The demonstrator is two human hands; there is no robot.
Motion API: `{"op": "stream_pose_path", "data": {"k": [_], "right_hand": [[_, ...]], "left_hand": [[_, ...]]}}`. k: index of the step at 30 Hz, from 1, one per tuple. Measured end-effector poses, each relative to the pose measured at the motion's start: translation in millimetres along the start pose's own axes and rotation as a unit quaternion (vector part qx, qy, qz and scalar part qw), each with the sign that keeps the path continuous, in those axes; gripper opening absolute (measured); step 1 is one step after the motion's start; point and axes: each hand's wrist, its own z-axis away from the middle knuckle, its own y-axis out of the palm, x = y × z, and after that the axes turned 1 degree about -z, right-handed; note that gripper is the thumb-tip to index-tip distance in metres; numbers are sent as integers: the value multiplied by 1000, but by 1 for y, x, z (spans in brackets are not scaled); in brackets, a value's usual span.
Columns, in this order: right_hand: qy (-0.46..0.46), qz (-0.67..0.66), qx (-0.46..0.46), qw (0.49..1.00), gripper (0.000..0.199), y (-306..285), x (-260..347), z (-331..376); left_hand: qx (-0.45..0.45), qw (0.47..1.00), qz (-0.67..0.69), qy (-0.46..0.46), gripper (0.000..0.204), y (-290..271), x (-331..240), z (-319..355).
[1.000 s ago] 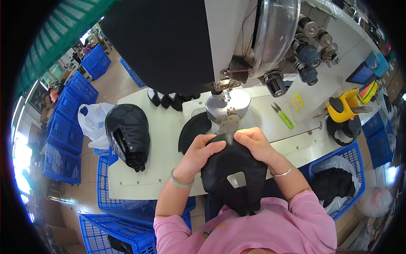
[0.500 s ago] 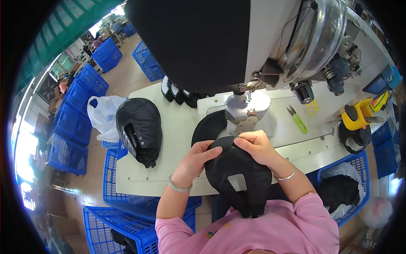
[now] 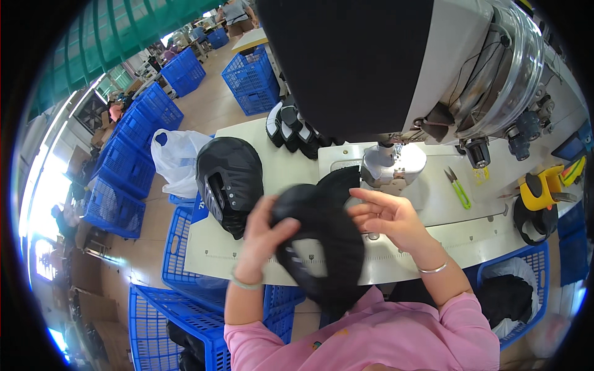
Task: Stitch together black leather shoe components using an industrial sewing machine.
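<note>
- White bench (image 3: 210, 250): the black shoe upper (image 3: 340, 253), blurred, lies across its front edge, shifted toward its left corner since a moment ago
- Left hand (image 3: 263, 232): grips the upper's left side
- Right hand (image 3: 393, 219): pinch loosened, fingers spread, contact unclear; the left seems to carry alone
</note>
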Motion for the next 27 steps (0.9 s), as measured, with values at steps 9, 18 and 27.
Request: {"op": "stream_pose_path", "data": {"k": [9, 18, 27], "right_hand": [[68, 155, 39, 985, 28, -23, 8, 51], [174, 711, -365, 576, 19, -116, 62, 172], [31, 804, -593, 11, 37, -268, 113, 260]], "left_hand": [[-396, 771, -480, 136, 59, -197, 56, -88], [-233, 812, -505, 176, 45, -204, 49, -119], [-216, 754, -537, 311, 46, -61, -4, -94]]}}
